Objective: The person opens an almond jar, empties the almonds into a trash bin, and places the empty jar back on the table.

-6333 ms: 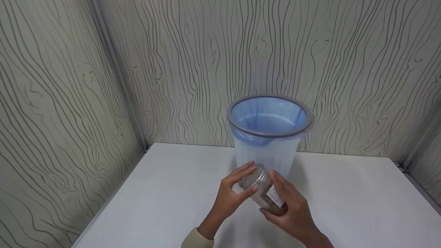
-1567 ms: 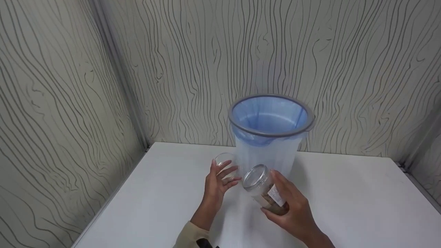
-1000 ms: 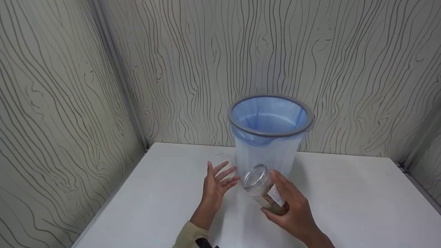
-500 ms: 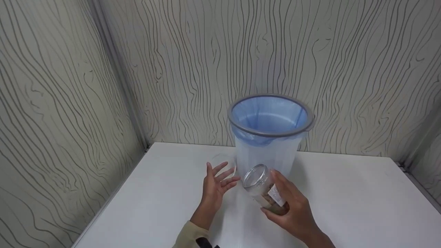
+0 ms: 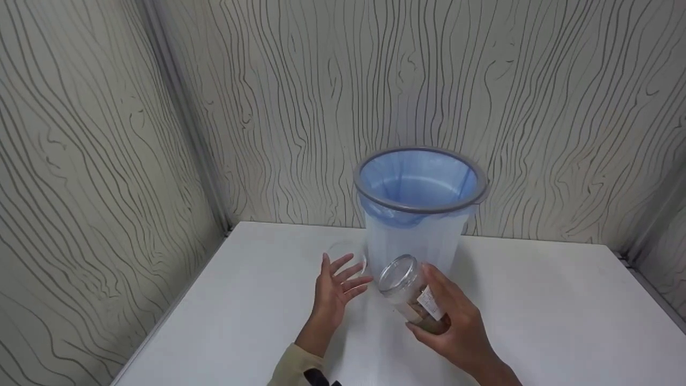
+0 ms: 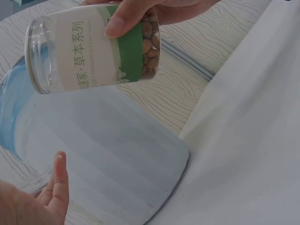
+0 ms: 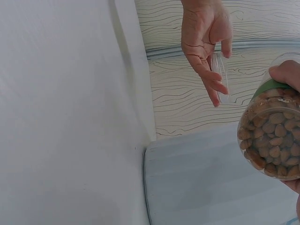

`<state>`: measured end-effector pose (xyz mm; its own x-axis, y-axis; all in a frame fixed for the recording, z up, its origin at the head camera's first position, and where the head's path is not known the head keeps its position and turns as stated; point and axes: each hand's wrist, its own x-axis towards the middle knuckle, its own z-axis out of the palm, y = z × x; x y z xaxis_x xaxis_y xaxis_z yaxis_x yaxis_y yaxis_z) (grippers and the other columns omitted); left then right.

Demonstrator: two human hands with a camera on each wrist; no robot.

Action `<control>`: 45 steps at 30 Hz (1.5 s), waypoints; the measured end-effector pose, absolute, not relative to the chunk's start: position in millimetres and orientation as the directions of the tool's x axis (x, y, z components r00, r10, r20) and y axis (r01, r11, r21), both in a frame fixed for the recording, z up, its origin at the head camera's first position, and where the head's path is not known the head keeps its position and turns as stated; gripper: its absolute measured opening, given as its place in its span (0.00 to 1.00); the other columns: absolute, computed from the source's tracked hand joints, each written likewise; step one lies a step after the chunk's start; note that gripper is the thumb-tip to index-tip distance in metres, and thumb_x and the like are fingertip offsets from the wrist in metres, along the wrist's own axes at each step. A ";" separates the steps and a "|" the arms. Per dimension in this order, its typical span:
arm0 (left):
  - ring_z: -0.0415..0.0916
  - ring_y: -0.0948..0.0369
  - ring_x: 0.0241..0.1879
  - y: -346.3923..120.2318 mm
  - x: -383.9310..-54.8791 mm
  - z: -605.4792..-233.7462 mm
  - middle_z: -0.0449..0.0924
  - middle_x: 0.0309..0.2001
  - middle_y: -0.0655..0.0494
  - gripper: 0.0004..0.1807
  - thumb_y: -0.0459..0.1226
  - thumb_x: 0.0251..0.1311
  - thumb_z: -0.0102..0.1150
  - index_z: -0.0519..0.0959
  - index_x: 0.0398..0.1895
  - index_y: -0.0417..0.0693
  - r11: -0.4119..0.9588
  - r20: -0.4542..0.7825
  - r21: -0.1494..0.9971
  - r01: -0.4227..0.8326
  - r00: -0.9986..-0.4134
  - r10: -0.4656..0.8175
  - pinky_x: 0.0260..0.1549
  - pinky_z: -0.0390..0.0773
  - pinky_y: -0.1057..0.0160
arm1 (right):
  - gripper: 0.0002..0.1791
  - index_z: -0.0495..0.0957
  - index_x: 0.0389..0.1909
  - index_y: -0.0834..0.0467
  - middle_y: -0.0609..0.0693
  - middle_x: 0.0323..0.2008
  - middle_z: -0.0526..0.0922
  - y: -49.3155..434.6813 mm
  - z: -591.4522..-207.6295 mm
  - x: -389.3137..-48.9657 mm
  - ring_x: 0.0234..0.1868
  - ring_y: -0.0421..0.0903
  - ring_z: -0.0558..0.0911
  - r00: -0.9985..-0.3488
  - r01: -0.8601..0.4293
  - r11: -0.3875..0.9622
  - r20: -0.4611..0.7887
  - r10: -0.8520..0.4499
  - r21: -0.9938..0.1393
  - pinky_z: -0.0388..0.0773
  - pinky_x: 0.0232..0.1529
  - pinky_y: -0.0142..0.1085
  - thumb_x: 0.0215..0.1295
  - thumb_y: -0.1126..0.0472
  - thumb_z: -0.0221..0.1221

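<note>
At the left rose a patterned wall (image 5: 80, 161). The left hand (image 5: 331, 295), fingers spread, held a clear lid (image 7: 223, 68). Just beyond stood a bin (image 5: 412, 236) lined with a blue bag (image 5: 418, 185). The jar (image 5: 408, 296) tilted above the white table (image 5: 257, 300), mouth leftward — clear, with a pale-green label (image 6: 89, 51), brown nuts (image 7: 276, 145) at its base — gripped by the right hand (image 5: 456, 324).

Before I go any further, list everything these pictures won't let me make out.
Head view: print on the white label of the clear jar, too small to read.
Head view: floor of the blue-lined bin, hidden behind its near rim.
Left wrist view: part of the clear lid, hidden by the left grip, itself cut off by the frame edge.
Right wrist view: most of the right grip, cut off by the right edge.
</note>
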<state>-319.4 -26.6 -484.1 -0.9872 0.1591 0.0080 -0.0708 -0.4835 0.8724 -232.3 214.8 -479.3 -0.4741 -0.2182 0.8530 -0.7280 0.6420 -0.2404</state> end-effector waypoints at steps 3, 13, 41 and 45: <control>0.86 0.45 0.47 -27.4 -320.4 -485.3 0.74 0.64 0.32 0.41 0.61 0.79 0.27 0.66 0.72 0.35 -0.469 0.005 0.880 -0.071 -0.987 0.158 0.48 0.84 0.54 | 0.61 0.65 0.74 0.62 0.53 0.72 0.70 214.7 -479.2 -232.1 0.67 0.43 0.74 -0.474 -0.729 0.639 0.853 -0.216 -0.243 0.66 0.66 0.28 0.33 0.59 0.83; 0.87 0.47 0.46 -30.9 -325.3 -494.3 0.78 0.61 0.35 0.40 0.60 0.79 0.29 0.65 0.72 0.34 -0.442 -0.025 0.892 -0.093 -0.987 0.157 0.48 0.84 0.56 | 0.61 0.65 0.74 0.62 0.52 0.72 0.70 214.3 -478.6 -231.8 0.66 0.45 0.75 -0.474 -0.728 0.641 0.854 -0.216 -0.242 0.66 0.66 0.28 0.33 0.58 0.83; 0.76 0.42 0.62 -33.6 -331.9 -506.6 0.72 0.64 0.29 0.36 0.52 0.83 0.26 0.58 0.74 0.29 -0.456 -0.034 0.886 -0.083 -0.993 0.114 0.59 0.77 0.50 | 0.61 0.66 0.73 0.63 0.54 0.71 0.71 213.4 -477.3 -230.5 0.68 0.44 0.74 -0.466 -0.731 0.639 0.860 -0.209 -0.241 0.66 0.67 0.27 0.31 0.60 0.84; 0.75 0.41 0.63 -34.8 -331.2 -506.5 0.71 0.65 0.28 0.36 0.51 0.83 0.27 0.56 0.75 0.28 -0.467 -0.031 0.880 -0.086 -0.992 0.124 0.60 0.76 0.49 | 0.61 0.66 0.73 0.62 0.54 0.71 0.71 213.4 -477.4 -230.3 0.68 0.44 0.73 -0.468 -0.730 0.640 0.859 -0.209 -0.242 0.65 0.67 0.27 0.31 0.60 0.84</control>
